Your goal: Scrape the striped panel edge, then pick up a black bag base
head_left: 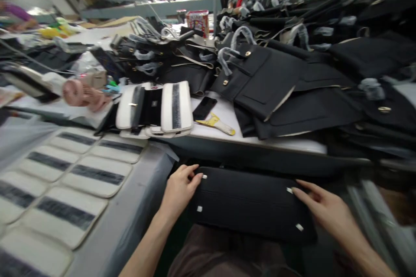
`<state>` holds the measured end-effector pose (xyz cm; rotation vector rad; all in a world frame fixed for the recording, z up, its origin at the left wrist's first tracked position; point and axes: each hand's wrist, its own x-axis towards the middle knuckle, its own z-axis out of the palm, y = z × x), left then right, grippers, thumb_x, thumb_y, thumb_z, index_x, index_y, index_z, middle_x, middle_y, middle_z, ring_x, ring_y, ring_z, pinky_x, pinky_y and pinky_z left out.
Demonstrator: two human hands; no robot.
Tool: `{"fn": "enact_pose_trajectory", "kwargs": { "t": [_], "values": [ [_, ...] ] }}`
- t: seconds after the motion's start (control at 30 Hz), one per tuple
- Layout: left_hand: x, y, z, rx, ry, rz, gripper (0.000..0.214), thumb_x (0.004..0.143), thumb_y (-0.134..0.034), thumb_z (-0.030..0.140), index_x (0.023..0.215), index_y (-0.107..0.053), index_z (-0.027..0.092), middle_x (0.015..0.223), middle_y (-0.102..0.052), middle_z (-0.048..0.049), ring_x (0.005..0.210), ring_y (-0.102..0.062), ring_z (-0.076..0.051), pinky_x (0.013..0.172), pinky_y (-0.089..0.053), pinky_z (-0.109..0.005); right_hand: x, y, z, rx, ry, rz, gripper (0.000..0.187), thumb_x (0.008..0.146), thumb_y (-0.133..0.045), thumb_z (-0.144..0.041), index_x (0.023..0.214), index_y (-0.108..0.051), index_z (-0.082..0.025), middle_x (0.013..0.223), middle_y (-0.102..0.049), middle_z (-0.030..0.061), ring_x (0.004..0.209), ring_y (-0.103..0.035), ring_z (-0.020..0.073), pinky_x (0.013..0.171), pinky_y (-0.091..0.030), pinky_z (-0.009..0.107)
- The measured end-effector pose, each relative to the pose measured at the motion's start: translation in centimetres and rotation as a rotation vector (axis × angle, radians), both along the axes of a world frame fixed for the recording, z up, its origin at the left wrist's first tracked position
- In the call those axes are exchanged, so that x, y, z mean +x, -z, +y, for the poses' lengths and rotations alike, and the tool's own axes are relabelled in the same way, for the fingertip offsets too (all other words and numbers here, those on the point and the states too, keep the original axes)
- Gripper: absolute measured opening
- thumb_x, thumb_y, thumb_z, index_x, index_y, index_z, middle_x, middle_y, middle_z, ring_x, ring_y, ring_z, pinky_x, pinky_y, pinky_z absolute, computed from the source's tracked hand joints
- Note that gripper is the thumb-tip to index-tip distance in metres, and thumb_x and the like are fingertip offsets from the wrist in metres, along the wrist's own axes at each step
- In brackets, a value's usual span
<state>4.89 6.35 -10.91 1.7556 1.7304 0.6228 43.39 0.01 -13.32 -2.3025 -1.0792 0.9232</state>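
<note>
A flat black rectangular panel (247, 203) with rounded corners lies across my lap, with a small white tab near each corner. My left hand (182, 186) pinches its upper left corner, thumb close to a white tab. At the upper right corner, my right hand (313, 197) grips the edge, thumb on top beside another tab; the fingers underneath are partly hidden. Ahead on the bench, white panels with a dark stripe (185, 108) are stacked beside black pieces. A dark phone (204, 108) and a yellow-and-white cutting tool (216, 123) lie to their right.
More striped white panels (97, 177) lie in rows on the grey-covered table (130, 207) at my left. Black handbag pieces with wrapped handles (260, 73) pile up on the bench. A pink fan (74, 93) stands at left. Two people are in the background.
</note>
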Motion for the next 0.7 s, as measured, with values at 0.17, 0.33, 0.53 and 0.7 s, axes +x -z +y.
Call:
{"fn": "enact_pose_trajectory", "kwargs": {
  "t": [0.17, 0.33, 0.53, 0.7],
  "values": [
    [-0.3, 1.4, -2.0, -0.235, -0.146, -0.072, 0.063, 0.069, -0.061, 0.073, 0.103, -0.062, 0.019, 0.08, -0.067, -0.0007, 0.061, -0.062, -0.019, 0.057, -0.047, -0.03, -0.8, 0.4, -4.2, 0.281, 0.122, 0.051, 0.047, 0.075, -0.064, -0.056, 0.1, -0.066, -0.016, 0.064, -0.056, -0.0017, 0.058, -0.053, 0.0147, 0.055, -0.043, 0.027],
    [-0.7, 1.7, -4.5, -0.389, -0.202, -0.126, 0.072, 0.06, -0.064, 0.079, 0.102, -0.061, 0.02, 0.077, -0.071, -0.0016, 0.061, -0.063, -0.022, 0.056, -0.05, -0.031, -2.6, -0.1, -7.8, 0.322, 0.263, 0.106, 0.042, 0.081, -0.063, -0.051, 0.105, -0.069, -0.016, 0.083, -0.062, 0.0047, 0.066, -0.055, 0.0153, 0.051, -0.043, 0.025],
    [0.2, 1.7, -5.6, -0.354, -0.255, -0.131, 0.076, 0.058, -0.064, 0.079, 0.107, -0.062, 0.021, 0.078, -0.071, -0.0019, 0.07, -0.066, -0.025, 0.06, -0.05, -0.032, -3.6, -0.1, -8.9, 0.414, 0.232, 0.063, 0.042, 0.088, -0.057, -0.051, 0.111, -0.07, -0.019, 0.105, -0.064, 0.0078, 0.077, -0.059, 0.0173, 0.067, -0.052, 0.03],
    [0.8, 0.5, -6.5, -0.216, -0.263, -0.17, 0.054, 0.074, -0.062, 0.067, 0.099, -0.062, 0.019, 0.072, -0.065, 0.0003, 0.064, -0.06, -0.018, 0.062, -0.045, -0.028, -4.5, 0.3, -9.6, 0.43, 0.132, -0.175, 0.047, 0.088, -0.054, -0.054, 0.117, -0.069, -0.02, 0.109, -0.065, 0.0077, 0.091, -0.062, 0.0223, 0.083, -0.049, 0.034]
  ]
}}
